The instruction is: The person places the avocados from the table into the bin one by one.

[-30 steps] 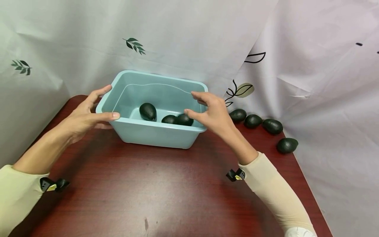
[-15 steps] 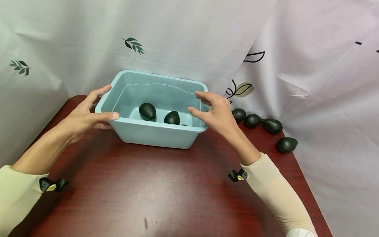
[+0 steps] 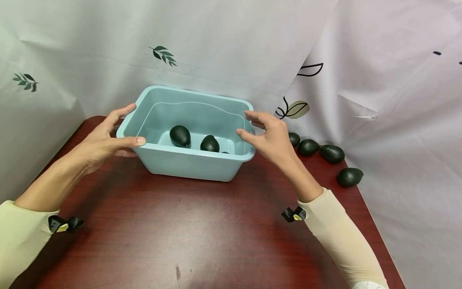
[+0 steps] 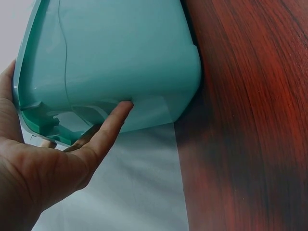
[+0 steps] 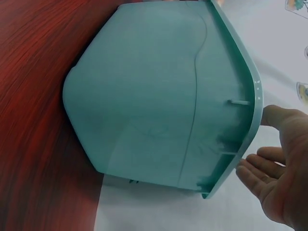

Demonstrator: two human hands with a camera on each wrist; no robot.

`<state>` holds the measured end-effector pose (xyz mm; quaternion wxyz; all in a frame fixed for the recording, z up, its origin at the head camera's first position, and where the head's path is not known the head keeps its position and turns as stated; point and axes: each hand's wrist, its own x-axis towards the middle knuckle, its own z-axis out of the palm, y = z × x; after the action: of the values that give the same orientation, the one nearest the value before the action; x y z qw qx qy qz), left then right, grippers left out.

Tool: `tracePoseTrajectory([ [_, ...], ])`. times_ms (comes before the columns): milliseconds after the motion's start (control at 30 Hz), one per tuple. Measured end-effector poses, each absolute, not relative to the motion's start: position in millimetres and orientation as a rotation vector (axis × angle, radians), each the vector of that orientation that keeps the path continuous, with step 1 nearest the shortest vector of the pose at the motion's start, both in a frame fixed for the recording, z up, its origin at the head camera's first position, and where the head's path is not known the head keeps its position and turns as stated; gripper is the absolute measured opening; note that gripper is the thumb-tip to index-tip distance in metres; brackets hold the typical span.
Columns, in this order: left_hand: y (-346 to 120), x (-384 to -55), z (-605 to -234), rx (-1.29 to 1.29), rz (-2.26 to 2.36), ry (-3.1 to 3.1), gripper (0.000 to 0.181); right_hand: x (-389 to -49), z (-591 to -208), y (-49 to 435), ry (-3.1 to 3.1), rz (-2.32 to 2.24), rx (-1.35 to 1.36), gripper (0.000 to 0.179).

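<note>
A light blue plastic tub (image 3: 187,164) stands on the table, tilted in no visible way. Inside it lie two dark green avocados, one at the left (image 3: 180,136) and one nearer the middle (image 3: 209,143). A sliver of another dark shape shows behind the front rim. My left hand (image 3: 104,138) holds the tub's left end, thumb over the front corner of the rim and fingers against the outer wall (image 4: 108,127). Over the right rim hovers my right hand (image 3: 268,134), fingers spread and holding nothing; in the right wrist view its fingertips are right at the rim.
Several more avocados lie in a row along the table's right edge, among them one (image 3: 332,154) and the nearest one (image 3: 350,177). White printed cloth (image 3: 216,48) hangs close behind the tub. Dark red wood table (image 3: 202,224) extends in front.
My right hand has drawn back to the right, toward the tub's right rim. The avocados below it have shifted, one dropping mostly behind the front rim. My left hand has stayed put.
</note>
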<state>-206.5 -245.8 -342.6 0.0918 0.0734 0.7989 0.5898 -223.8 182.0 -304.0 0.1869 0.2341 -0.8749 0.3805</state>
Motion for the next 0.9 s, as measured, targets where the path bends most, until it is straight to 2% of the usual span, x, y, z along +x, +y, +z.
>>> tracePoseTrajectory([
  [900, -245.2, -204.8, -341.2, 0.216, 1.760, 2.372, 0.093, -225.1, -309.9, 213.3, -2.488, 1.097, 0.486, 0.050],
])
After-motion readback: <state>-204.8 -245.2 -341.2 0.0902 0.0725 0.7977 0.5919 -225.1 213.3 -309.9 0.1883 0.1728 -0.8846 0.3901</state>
